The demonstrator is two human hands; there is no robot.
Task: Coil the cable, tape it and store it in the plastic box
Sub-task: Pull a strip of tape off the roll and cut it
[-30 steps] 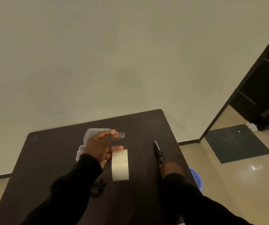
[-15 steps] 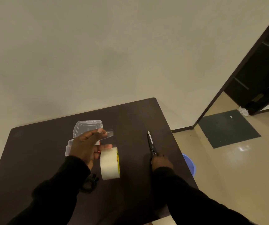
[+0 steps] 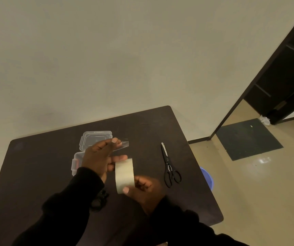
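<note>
My left hand (image 3: 100,158) is raised over the dark table (image 3: 187,201) and pinches a short clear strip of tape (image 3: 124,144) between thumb and fingertips. A cream tape roll (image 3: 124,174) stands on edge just right of that hand, with my right hand (image 3: 145,190) gripping its near end. The coiled black cable (image 3: 100,199) lies on the table under my left forearm, mostly hidden. The clear plastic box (image 3: 76,161) sits behind my left hand, its lid (image 3: 94,137) open toward the wall.
Black scissors (image 3: 169,168) lie on the table to the right of the roll, blades pointing away. A blue tub (image 3: 207,178) shows on the floor past the table's right edge. A wall stands behind the table; a doorway and dark mat are at the right.
My right hand let go of the scissors, which now lie on the table, and moved left to take hold of the tape roll. My left hand still holds the tape strip.
</note>
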